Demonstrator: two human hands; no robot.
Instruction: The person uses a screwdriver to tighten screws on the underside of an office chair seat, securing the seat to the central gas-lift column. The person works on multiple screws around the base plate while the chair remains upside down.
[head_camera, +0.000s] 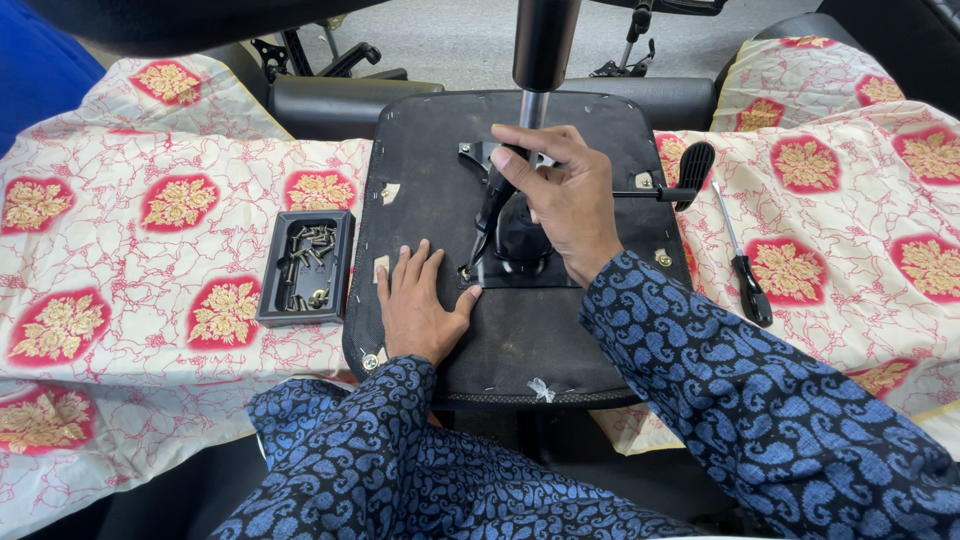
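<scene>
Cream cloth (150, 260) patterned with red and gold flowers, spread over the surface, with grey floor and chair parts beyond. On it, an upturned black seat base (520, 330) with its mounting plate (520, 275) and gas-lift column (540, 45). Right hand (560, 200), grip closed round a dark tool (492, 205), tip angled down at the plate's near-left corner. Left hand (415, 300) just below-left of that grip, flat and open on the seat base, holding nothing. Left of it, black tray of screws (305, 267); far right, screwdriver (742, 262) and lever paddle (695, 168). Risk, as a judgement: slanted tip skidding off, jabbing the bracing fingers close by.
</scene>
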